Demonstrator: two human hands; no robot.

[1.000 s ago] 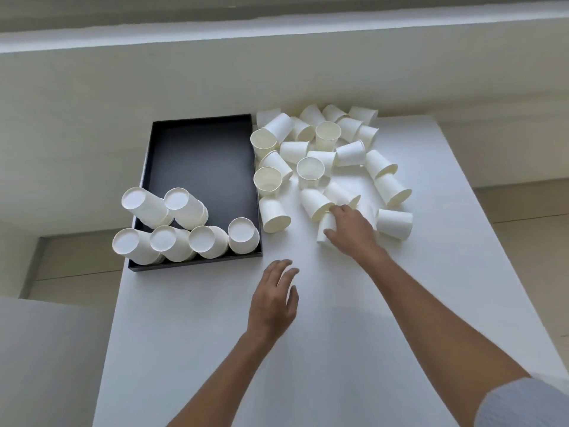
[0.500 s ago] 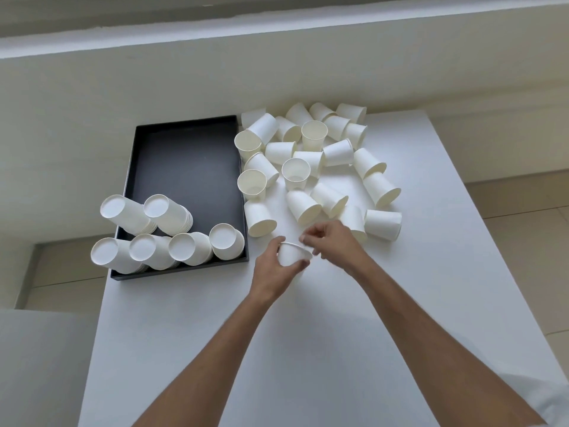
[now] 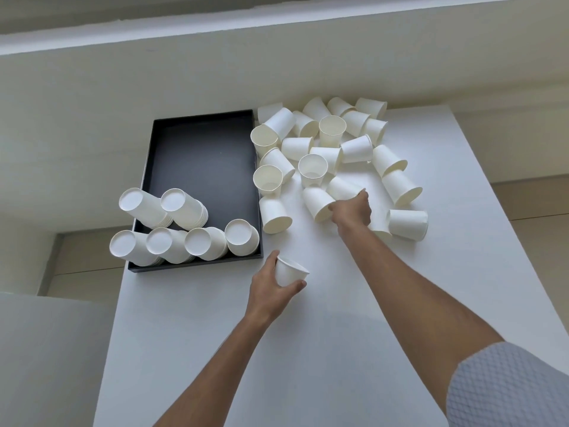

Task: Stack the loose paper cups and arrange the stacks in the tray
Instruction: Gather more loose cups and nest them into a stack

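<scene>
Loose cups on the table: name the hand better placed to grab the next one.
Right. The right hand is already at the loose cups, fingers on one lying on its side. The left hand grips a cup nearer the tray.

tray (image 3: 203,161): 1 | stacks (image 3: 184,229) in tray: 6 | loose cups (image 3: 326,149) on desk (image 3: 338,349): about 24 | held cup (image 3: 288,272): 1

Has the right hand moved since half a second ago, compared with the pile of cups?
Yes. The right hand has left the cup in the left hand and reached back into the loose pile.
</scene>
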